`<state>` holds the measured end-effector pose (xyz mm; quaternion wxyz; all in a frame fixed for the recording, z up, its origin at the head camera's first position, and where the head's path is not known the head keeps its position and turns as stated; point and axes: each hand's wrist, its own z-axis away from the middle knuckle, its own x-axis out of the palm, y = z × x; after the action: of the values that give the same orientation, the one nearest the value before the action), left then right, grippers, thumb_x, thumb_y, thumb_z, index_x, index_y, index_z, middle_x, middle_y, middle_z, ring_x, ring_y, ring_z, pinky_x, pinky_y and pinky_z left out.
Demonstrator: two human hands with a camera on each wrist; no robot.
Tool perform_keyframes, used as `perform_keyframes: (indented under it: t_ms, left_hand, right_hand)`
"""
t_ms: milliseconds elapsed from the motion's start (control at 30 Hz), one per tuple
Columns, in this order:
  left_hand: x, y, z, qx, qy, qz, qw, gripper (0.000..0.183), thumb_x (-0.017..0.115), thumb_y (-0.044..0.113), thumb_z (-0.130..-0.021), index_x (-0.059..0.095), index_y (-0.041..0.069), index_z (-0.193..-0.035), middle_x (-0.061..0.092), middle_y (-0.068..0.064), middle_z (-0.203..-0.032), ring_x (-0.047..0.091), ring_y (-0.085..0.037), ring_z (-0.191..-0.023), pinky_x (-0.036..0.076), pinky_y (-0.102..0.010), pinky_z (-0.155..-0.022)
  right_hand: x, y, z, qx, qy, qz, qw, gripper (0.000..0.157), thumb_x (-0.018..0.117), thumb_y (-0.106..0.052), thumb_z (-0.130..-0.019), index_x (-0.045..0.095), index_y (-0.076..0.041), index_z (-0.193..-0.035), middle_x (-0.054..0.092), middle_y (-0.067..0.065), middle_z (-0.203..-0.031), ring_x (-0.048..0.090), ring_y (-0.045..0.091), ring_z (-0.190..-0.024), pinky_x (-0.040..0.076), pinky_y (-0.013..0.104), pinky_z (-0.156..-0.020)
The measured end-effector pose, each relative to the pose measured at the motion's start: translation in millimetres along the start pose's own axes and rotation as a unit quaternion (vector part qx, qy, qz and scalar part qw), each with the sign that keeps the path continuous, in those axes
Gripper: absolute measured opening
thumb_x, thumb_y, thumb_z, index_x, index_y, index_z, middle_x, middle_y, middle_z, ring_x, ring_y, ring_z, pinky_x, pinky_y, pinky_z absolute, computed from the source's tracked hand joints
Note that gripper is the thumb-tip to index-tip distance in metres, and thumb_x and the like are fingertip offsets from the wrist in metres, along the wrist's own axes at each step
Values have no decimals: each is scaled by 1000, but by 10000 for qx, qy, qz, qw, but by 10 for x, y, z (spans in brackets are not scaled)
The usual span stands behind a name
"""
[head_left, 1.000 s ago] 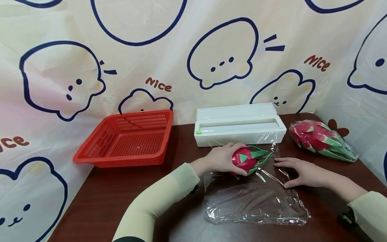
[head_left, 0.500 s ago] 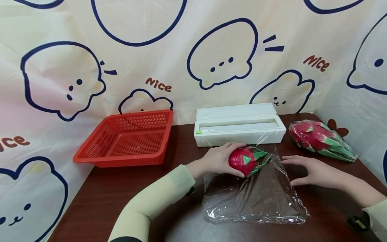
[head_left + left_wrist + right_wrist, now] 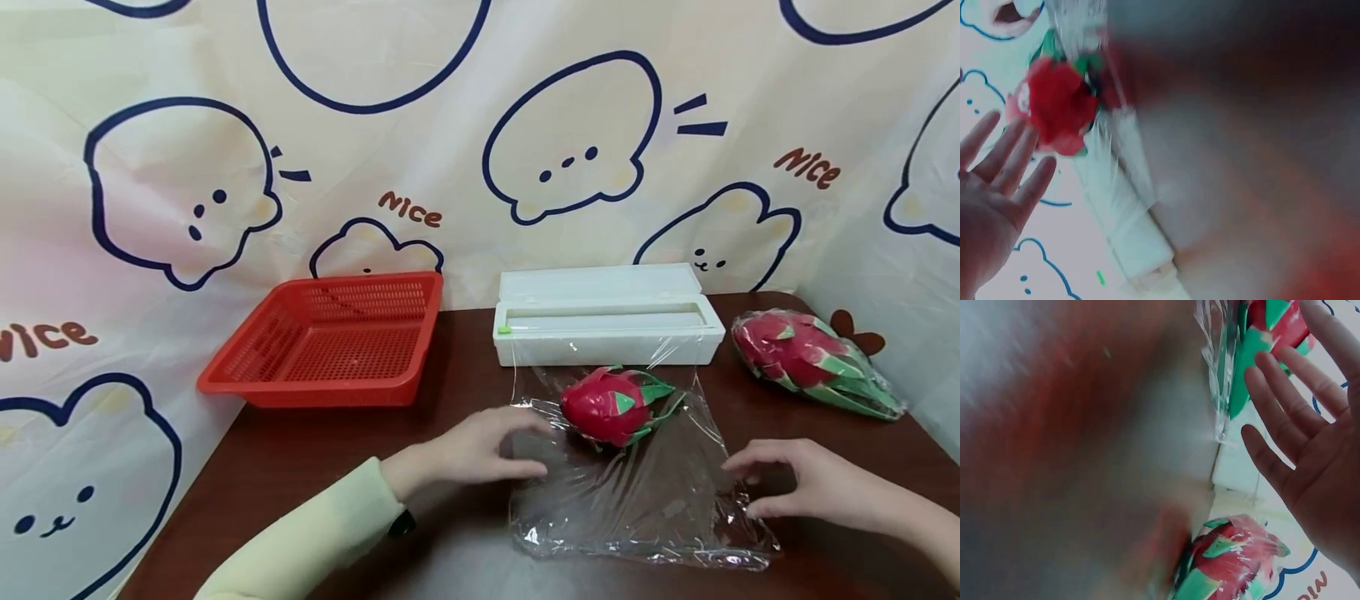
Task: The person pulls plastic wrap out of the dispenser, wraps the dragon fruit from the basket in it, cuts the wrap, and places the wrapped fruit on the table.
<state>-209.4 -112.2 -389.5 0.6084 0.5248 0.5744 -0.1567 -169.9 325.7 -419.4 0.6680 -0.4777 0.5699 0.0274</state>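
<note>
Pale cartoon-print backdrop (image 3: 420, 150) behind glossy dark-brown table (image 3: 315, 450).

Room betw. red basket (image 3: 330, 392) & dragon fruit (image 3: 609, 408); white box (image 3: 609, 347) blocks behind, wrapped fruit (image 3: 810, 358) at R.

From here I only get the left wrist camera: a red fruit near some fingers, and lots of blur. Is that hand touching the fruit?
Observer: No, the head view shows the left hand apart from the dragon fruit.
Visitor: Oh! Is that the only fruit around?
Observer: No, a wrapped second dragon fruit lies to the right of the white box, as the head view shows it.
Visitor: And what's on the other side of that box?
Observer: A red basket, to the left in the head view.
</note>
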Motion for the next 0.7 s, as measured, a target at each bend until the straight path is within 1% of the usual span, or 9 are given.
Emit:
perform_keyframes:
  t_ms: [100,200,333,400,500,567,633,700]
  left_hand:
    - [84,76,144,128,-364,-225,9990,38,68,37,-91,65,13,-120,64,5,-114,55,-4,-110,42,-20,-94]
    - [179,154,261,219,-696,-531,9959,37,68,41,-91,66,16,-118,64,8,-109,54,-1,-104,41,-15,-90]
    - [277,226,348,393,-1110,-906,9889,40,71,48,-86,67,21,-116,61,14,-101,52,4,-96,39,-9,-81]
    - [306,241,369,441,-1260,-1067,9853,40,73,49,-84,67,24,-114,59,17,-97,50,6,-91,37,-7,-76]
    - [323,238,384,423,-1389,-1111,9832,31,75,44,-83,68,26,-107,55,19,-88,47,9,-82,35,-5,-68]
    - [328,226,387,468,-1424,-1089,9827,19,74,37,-86,70,26,-102,54,20,-86,46,11,-80,34,-5,-67]
    - [333,206,386,546,-1419,-1012,9832,9,72,31,-89,71,26,-97,55,21,-85,46,12,-78,35,-4,-68]
    - [336,184,387,623,-1361,-935,9843,3,70,27,-91,71,25,-93,57,22,-84,46,15,-78,35,-3,-70]
  right_hand:
    - [74,0,28,-294,-130,-402,9987,31,78,-23,-83,69,-20,-112,64,-9,-96,58,8,-81,50,25,-64]
    - [156,5,59,-463,-321,-790,9953,29,78,-16,-83,69,-20,-110,63,-8,-94,57,9,-79,48,25,-61]
    - [247,23,115,-567,-574,-1063,9911,31,78,-12,-82,69,-18,-111,62,-8,-96,57,8,-78,47,25,-59]
    - [286,30,130,-619,-641,-1042,9906,30,79,-14,-82,69,-19,-110,62,-9,-97,57,7,-79,46,24,-60]
    - [331,29,121,-764,-671,-963,9901,28,80,-17,-81,68,-22,-106,61,-10,-97,55,6,-80,46,23,-61]
    - [349,22,99,-865,-684,-941,9894,24,80,-17,-81,68,-25,-100,60,-11,-95,55,6,-80,45,22,-61]
    - [354,15,81,-958,-733,-1048,9872,20,78,-14,-82,68,-25,-96,59,-10,-95,55,6,-81,46,21,-61]
    - [352,8,67,-1040,-741,-1096,9857,18,76,-11,-84,69,-25,-93,60,-9,-94,56,6,-82,47,21,-62]
